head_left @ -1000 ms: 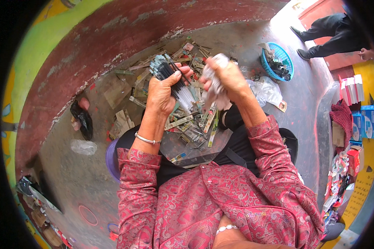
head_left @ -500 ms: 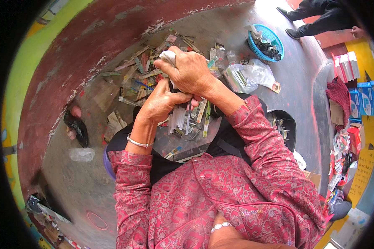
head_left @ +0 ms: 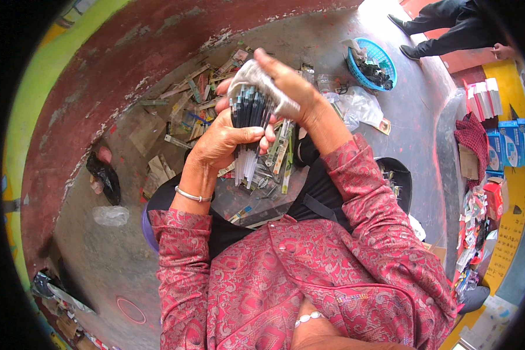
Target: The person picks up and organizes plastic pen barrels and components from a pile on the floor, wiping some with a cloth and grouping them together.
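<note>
My left hand point(head_left: 219, 143) is wrapped round an upright bundle of slim pen refills point(head_left: 251, 111), its thumb across the front. Their upper parts look black with clear tips, and pale translucent ends stick out below the fist. Against the top and right side of the bundle, my right hand point(head_left: 300, 90) holds a greyish-white cloth point(head_left: 259, 76). Part of the cloth drapes over the tips, and some of the right fingers are hidden behind it. Below the hands, a heap of pens and flat narrow packs point(head_left: 280, 157) lies on the floor between my legs.
A blue basket point(head_left: 395, 74) with dark items stands at the far right, beside a white plastic bag point(head_left: 359, 105). A person in dark trousers point(head_left: 449, 29) stands beyond. Black and clear bags point(head_left: 112, 216) lie at left; blue boxes point(head_left: 510, 143) and goods line the right.
My right hand has turned and opened out from its closed grip, spreading the cloth over the bundle's top. The dark upper parts of the refills now show.
</note>
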`<state>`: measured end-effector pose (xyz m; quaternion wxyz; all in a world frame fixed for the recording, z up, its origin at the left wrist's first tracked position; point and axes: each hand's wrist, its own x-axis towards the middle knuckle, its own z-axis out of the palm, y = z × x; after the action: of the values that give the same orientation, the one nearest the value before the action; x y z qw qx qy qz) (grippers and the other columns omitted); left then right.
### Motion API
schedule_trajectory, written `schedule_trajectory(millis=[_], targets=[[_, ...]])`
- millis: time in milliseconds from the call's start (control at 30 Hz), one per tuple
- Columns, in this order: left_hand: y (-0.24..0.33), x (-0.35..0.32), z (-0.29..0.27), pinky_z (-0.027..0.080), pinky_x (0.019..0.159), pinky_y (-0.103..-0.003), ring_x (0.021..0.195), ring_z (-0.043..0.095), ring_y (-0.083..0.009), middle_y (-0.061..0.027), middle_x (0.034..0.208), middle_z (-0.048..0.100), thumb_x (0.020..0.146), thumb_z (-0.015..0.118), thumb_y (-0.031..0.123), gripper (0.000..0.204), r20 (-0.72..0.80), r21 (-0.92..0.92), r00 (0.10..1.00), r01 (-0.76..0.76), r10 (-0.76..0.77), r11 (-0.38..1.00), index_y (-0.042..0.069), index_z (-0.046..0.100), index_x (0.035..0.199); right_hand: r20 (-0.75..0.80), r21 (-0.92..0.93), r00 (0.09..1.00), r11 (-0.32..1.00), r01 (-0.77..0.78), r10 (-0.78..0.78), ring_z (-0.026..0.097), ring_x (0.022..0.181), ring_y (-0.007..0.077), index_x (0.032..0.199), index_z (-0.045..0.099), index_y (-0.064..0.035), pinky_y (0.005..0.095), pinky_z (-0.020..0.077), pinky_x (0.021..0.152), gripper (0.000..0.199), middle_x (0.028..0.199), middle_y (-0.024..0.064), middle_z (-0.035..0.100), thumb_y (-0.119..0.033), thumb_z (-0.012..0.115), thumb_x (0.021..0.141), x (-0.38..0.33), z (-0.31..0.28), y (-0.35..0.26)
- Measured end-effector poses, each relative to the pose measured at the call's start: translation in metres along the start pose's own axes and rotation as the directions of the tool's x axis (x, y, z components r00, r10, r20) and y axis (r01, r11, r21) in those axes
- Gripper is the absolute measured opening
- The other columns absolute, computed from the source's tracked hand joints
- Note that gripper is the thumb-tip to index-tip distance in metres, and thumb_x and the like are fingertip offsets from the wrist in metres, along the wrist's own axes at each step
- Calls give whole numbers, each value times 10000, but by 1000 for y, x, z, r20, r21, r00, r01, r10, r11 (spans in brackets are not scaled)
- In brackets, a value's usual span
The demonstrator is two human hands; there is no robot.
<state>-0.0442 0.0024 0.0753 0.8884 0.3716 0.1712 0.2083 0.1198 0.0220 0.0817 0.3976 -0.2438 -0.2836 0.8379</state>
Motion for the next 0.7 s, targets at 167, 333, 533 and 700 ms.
schedule_trajectory(millis=[167,333,533,700], targets=[[-8,4,-7,477,587,-258,642,574,-135,-100,768,589,731,641,64,254,-54,6,999,5,-5,1000,-25,520,936,-59,-260,984,954,147,-168,623,751,253,1045,497,71,309,535,601,467,918,194,605,-340,533,826,-6,14,6],[-6,9,-1,476,607,-245,659,567,-125,-95,782,584,732,644,66,289,-47,-7,999,0,0,1000,-30,518,973,-96,-15,975,979,202,-202,594,915,277,1136,448,64,375,478,826,453,1010,213,583,-257,547,833,-7,-9,0],[2,8,-24,476,744,-278,782,577,-160,-88,866,597,758,605,24,389,-269,-95,923,-309,275,946,-20,458,1115,-409,55,813,878,476,-415,567,946,350,1015,497,88,463,466,825,447,1001,268,564,-332,391,903,-19,-48,-34],[14,14,-42,472,854,-352,882,572,-217,-144,968,569,803,475,-79,252,-603,-258,685,-653,410,712,-29,443,1048,-350,157,934,978,134,-72,618,724,284,891,546,60,366,523,671,464,852,213,611,-381,400,898,-19,-38,3]])
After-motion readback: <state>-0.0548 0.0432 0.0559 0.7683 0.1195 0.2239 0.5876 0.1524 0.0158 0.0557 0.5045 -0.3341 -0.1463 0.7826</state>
